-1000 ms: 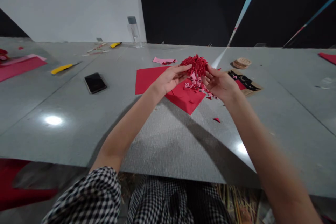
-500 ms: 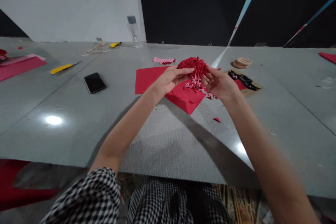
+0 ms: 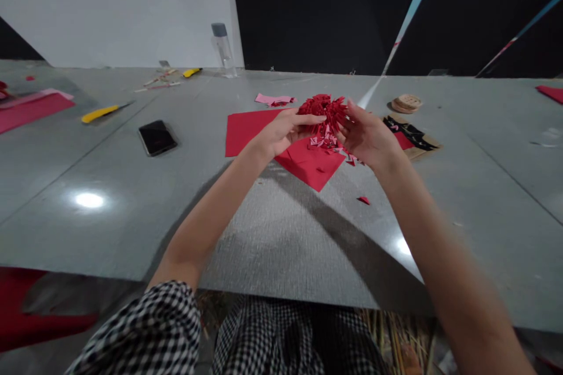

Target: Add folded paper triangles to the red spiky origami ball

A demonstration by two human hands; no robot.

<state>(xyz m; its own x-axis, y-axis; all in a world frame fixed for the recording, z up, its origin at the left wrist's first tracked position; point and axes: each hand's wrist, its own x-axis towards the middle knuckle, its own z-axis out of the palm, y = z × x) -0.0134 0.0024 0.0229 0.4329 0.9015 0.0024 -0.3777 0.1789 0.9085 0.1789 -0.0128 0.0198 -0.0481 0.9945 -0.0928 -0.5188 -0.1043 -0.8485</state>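
Right, I've got the head view up and I'm reading it from the bottom: a black-and-white checked sleeve (image 3: 145,334) at the lower left and checked trousers (image 3: 285,340) in the lap below the edge of the grey counter (image 3: 281,246), with both forearms reaching out over it. Up at the work now, the red folded-paper model (image 3: 323,112), a spiky dome of tiny paper units, sits between my two hands, above the sheet rather than lying on it. My left grip (image 3: 285,132) comes in from the left, fingers together and stretched flat along its side; I can't tell if that one is actually clamped. My right grip (image 3: 367,137) is curled, fingertips closed into the spikes on the right, and that hand is a little blurred. Right under the model lies a heap of loose pink and red paper bits (image 3: 324,140), on a big red paper sheet (image 3: 246,129) set corner-on to me, and one small red scrap (image 3: 363,200) sits apart on the bare counter. Just past the sheet there's a torn pink paper strip (image 3: 272,99). To the right, a piece of cardboard (image 3: 417,143) carries black paper, with a stack of round wooden discs (image 3: 407,104) beyond it. Over to the left, a black phone (image 3: 157,137) lies face up beside a yellow craft knife (image 3: 100,113), and a pink sheet (image 3: 30,111) sits at the far left edge. Way back by the white wall (image 3: 109,6) stands a clear bottle (image 3: 223,50) with a grey cap.
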